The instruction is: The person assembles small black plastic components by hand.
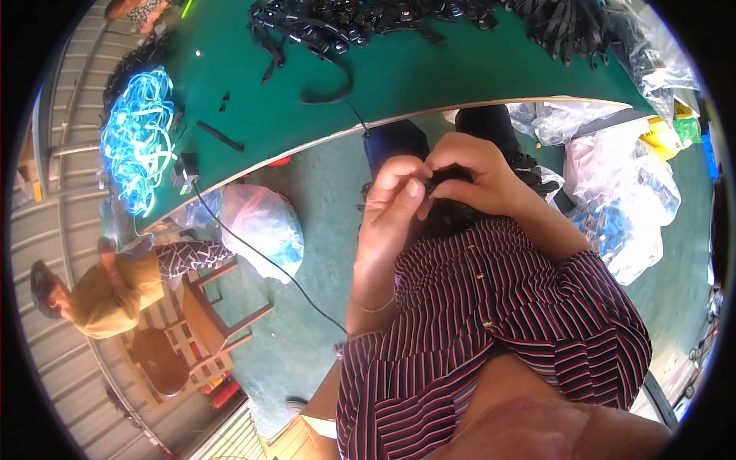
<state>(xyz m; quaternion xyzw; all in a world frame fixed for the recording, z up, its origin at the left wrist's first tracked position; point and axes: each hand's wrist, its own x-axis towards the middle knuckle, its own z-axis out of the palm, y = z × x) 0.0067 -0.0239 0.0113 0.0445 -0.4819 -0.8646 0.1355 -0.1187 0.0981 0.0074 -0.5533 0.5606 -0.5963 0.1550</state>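
My left hand (392, 203) and my right hand (477, 175) meet in front of my body, just below the table's near edge. Thumb and fingers of both hands are pinched together, fingertips touching. Something small and dark shows between them, mostly hidden by the fingers, and I cannot make out its kind. Under the hands, a bunch of black strap pieces (447, 221) lies in my lap. Across the green table (284, 107), a long heap of black straps with small metal clips (368, 21) lies at the far side.
A tangle of blue and white cords (139, 142) lies at the table's left end, near a small black box (184, 173) with a cable (268, 272) hanging down. Filled plastic bags stand on the floor at left (263, 228) and right (625, 207). A seated person (115, 295) is at far left.
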